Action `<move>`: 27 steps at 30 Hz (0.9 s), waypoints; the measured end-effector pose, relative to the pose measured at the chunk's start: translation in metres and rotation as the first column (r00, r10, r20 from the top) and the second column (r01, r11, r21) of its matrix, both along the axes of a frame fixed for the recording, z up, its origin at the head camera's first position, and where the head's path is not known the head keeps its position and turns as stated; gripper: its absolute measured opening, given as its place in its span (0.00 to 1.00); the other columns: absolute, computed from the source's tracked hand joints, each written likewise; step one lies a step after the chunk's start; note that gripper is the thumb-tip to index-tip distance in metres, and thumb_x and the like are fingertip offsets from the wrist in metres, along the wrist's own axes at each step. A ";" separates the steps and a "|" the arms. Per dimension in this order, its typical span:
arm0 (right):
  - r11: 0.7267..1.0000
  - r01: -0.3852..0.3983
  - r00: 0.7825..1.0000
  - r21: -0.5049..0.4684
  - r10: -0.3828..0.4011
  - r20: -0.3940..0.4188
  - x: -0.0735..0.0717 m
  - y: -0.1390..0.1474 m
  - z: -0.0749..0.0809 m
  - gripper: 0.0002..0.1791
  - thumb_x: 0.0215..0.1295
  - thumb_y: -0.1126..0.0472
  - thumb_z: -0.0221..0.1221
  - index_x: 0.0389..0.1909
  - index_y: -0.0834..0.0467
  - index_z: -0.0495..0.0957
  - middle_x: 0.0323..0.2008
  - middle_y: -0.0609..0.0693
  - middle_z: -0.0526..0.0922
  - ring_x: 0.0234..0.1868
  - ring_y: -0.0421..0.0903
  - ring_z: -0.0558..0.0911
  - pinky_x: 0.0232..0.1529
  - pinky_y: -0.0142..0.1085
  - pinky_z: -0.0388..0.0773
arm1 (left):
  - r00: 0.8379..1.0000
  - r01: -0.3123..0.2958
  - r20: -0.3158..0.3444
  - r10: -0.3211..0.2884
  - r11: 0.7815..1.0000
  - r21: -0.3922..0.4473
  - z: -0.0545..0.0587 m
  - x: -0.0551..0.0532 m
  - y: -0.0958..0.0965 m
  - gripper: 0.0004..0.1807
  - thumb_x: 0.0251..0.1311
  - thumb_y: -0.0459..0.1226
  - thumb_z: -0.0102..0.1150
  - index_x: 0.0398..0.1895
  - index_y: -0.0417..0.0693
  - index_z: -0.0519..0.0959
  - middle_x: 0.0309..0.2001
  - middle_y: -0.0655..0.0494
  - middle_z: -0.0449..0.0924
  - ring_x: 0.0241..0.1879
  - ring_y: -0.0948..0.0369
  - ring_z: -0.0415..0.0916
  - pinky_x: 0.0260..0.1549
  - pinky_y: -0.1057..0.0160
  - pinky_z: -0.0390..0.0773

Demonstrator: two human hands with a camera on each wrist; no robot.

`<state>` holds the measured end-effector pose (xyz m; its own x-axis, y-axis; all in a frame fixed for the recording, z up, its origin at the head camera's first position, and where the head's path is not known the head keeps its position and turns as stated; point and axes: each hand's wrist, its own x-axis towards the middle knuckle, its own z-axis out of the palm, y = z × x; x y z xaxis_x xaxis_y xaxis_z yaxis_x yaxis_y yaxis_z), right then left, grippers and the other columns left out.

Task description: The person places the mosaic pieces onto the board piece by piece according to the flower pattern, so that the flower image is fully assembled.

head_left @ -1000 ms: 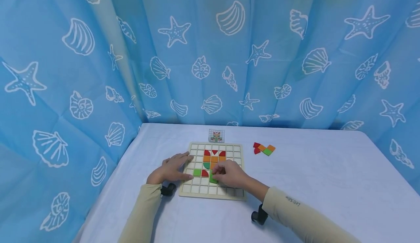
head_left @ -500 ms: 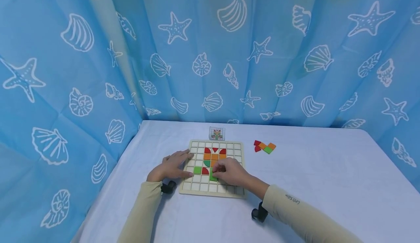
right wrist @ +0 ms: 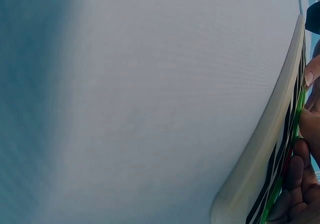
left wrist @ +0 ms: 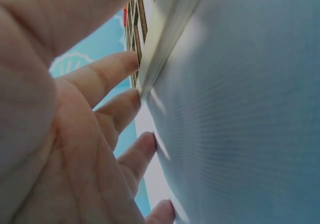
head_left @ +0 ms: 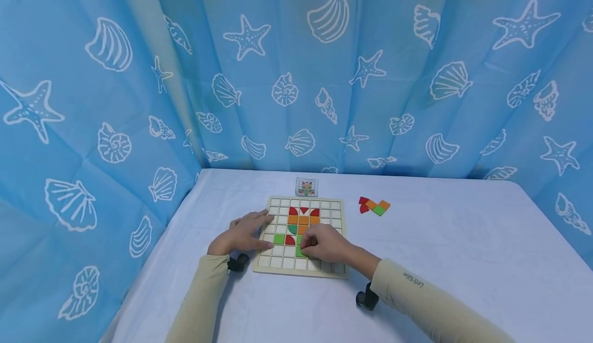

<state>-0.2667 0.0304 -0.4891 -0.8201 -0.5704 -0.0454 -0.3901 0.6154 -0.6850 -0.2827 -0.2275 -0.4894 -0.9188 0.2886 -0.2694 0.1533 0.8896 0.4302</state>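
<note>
A wooden grid board [head_left: 287,264] lies on the white table with coloured tiles in its cells. My left hand [head_left: 243,234] rests spread at the board's left edge, fingers fairly straight, thumb on the near cells. My right hand [head_left: 326,242] bends over the board's middle, thumb and fingertips pinching a green square tile [head_left: 299,252] low at a cell. In the right wrist view, fingertips [right wrist: 295,169] sit right at the board's surface. Set in the grid are orange squares [head_left: 303,220], a red triangle [head_left: 303,210], a red quarter-circle [head_left: 290,240] and a green square [head_left: 279,239]. The right hand hides cells beneath it.
A small pattern card [head_left: 307,187] lies behind the board. To the right are several loose tiles, among them a red one [head_left: 363,200], an orange one [head_left: 384,205] and a green one [head_left: 379,210]. A blue shell-print curtain [head_left: 287,121] hangs behind the table.
My right fingers have shifted slightly at the green tile, which now lies lined up with its cell. A green tile shows just above it. My left hand keeps its place.
</note>
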 end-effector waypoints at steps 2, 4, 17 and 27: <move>1.000 -0.002 1.000 0.000 0.002 0.004 0.000 0.000 0.000 0.03 0.61 0.60 0.68 0.29 0.50 0.85 0.27 0.40 0.81 0.32 0.39 0.77 0.35 0.29 0.77 | 1.000 0.002 0.000 -0.002 1.000 -0.004 0.000 0.000 0.000 0.45 0.55 0.56 0.68 0.75 0.60 0.61 0.79 0.54 0.51 0.78 0.49 0.46 0.70 0.32 0.46; 1.000 -0.003 1.000 0.001 0.003 0.004 0.000 0.000 0.001 0.03 0.61 0.61 0.68 0.29 0.50 0.85 0.26 0.40 0.81 0.31 0.39 0.77 0.35 0.29 0.77 | 1.000 0.006 0.000 -0.006 1.000 -0.008 0.001 0.000 0.000 0.46 0.55 0.56 0.68 0.76 0.60 0.61 0.79 0.54 0.51 0.78 0.49 0.46 0.70 0.32 0.46; 1.000 -0.005 1.000 -0.010 0.005 0.003 -0.002 -0.001 0.001 0.03 0.61 0.58 0.68 0.29 0.49 0.85 0.25 0.38 0.82 0.31 0.39 0.77 0.35 0.29 0.77 | 1.000 -0.007 0.015 0.007 1.000 -0.012 0.002 0.000 0.001 0.46 0.55 0.57 0.68 0.75 0.60 0.61 0.79 0.54 0.51 0.78 0.49 0.46 0.71 0.32 0.46; 0.995 0.081 0.996 -0.053 -0.080 0.033 -0.014 0.012 0.018 0.04 0.61 0.59 0.68 0.35 0.53 0.86 0.32 0.41 0.84 0.35 0.41 0.79 0.41 0.33 0.80 | 1.000 0.016 -0.019 -0.016 1.000 0.002 0.001 0.002 -0.002 0.45 0.55 0.56 0.67 0.75 0.60 0.61 0.79 0.55 0.50 0.78 0.49 0.46 0.71 0.34 0.48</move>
<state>-0.2807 0.0428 -0.4706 -0.8621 -0.5050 -0.0422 -0.3190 0.6056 -0.7290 -0.2803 -0.2291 -0.4879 -0.9190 0.3035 -0.2517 0.1752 0.8862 0.4289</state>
